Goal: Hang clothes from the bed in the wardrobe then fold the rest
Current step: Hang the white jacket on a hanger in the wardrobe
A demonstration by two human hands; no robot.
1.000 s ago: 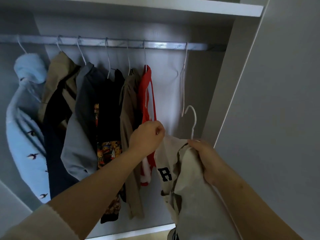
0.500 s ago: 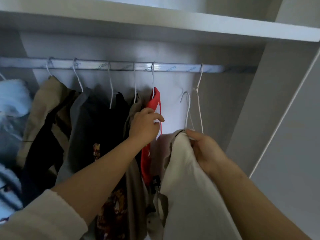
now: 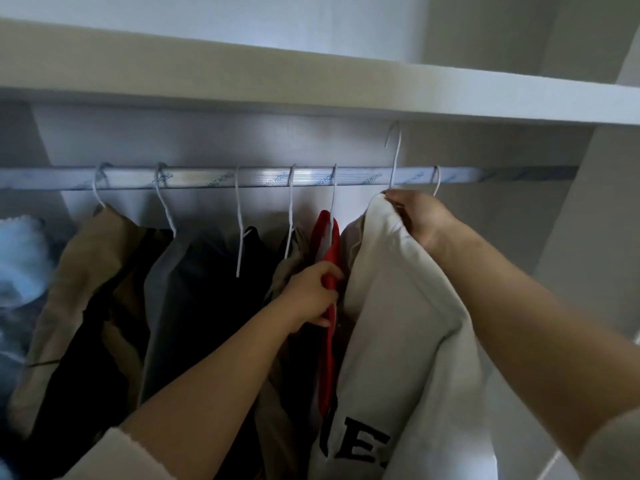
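Cream sweatshirt (image 3: pixel 398 323) sits in the 4 o'clock part of the view, hanging on a white wire hanger (image 3: pixel 396 150). The fabric is off-white and thick, with a ribbed seam running down from the neck. Dark block letters (image 3: pixel 360 448) show near its lower edge at 6 o'clock, only partly readable. Right hand (image 3: pixel 419 216) is clenched on the sweatshirt's neck where the hanger wire comes out, at about 2 o'clock from centre. The hanger's hook stands above the rail (image 3: pixel 242 176) and just under the shelf (image 3: pixel 346 95), with its wire crossing in front of the rail, so it is not seated on the rail yet. Left hand (image 3: pixel 311 296) is near centre, fingers curled round the red garment (image 3: pixel 327 244), which hangs directly at 9 o'clock of the sweatshirt and touches it. Further towards 9 o'clock along the rail, each on a white wire hook, hang an olive piece (image 3: pixel 294 244), a black piece (image 3: pixel 225 289), a grey piece (image 3: pixel 166 289) and a tan jacket (image 3: pixel 86 271). A light blue fleece (image 3: pixel 20 258) is at the frame edge. One bare hook (image 3: pixel 437 180) sits on the rail at 3 o'clock of the raised hanger. Both forearms are bare, with cream cuffs at the bottom corners.
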